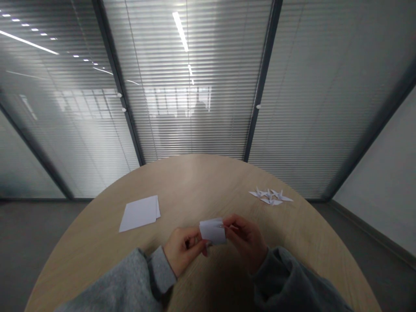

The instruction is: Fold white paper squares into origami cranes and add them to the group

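A small folded piece of white paper [212,232] is held between my two hands, above the near part of the table. My left hand [184,250] pinches its left edge, thumb in front and fingers partly hidden behind. At the upper right corner, my right hand [245,238] grips the paper between thumb and index finger. A folded layer shows along the paper's top edge.
The round wooden table [198,182] bears a short stack of white paper sheets [139,213] on the left. Several folded paper cranes [269,197] sit together on the right. Glass panels with blinds [195,130] stand behind the table's far edge.
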A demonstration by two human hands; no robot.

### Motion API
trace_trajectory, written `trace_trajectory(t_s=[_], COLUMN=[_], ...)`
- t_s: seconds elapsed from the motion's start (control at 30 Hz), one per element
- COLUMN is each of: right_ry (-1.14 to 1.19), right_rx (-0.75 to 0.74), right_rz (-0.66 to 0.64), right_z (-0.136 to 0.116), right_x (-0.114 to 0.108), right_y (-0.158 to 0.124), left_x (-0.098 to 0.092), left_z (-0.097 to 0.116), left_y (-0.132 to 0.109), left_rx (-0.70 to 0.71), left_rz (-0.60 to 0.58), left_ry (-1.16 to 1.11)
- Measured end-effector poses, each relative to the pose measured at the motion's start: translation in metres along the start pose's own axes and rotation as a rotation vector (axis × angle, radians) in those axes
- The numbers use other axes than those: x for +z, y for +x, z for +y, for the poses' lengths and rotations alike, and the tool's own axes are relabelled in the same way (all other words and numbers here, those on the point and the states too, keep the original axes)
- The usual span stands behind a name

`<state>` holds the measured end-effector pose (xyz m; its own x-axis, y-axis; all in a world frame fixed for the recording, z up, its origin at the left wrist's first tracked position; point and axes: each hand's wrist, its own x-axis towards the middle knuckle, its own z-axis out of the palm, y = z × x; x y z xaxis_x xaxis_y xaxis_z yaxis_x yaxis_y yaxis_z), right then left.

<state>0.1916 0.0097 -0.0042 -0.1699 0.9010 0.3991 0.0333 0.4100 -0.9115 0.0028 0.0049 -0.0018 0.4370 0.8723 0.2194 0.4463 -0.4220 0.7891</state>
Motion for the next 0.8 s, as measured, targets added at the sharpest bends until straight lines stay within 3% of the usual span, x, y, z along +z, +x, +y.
trace_trajectory(t_s=[0.27, 0.47, 0.8], right_ry=[-0.042, -0.174, -0.381], right_rx=[-0.049, -0.096, -0.346], right_rz=[0.000, -0.079, -0.047], right_z=[-0.0040, -0.0023, -0.0093], right_x=[-0.0012, -0.0008, -0.0005], right_y=[0.0007, 0.0005, 0.0014], left_x=[-0.0008, -0.0009, -0.0011], left_z=[0.0025, 0.0013, -0.0019], left_y=[0.0006, -0.0001, 0.0001], left_rx=[-0.014, 0.027, 0.044], left_rz=[0.013, 0.032, 0.067], left_ry=[0.015, -0.024, 0.020])
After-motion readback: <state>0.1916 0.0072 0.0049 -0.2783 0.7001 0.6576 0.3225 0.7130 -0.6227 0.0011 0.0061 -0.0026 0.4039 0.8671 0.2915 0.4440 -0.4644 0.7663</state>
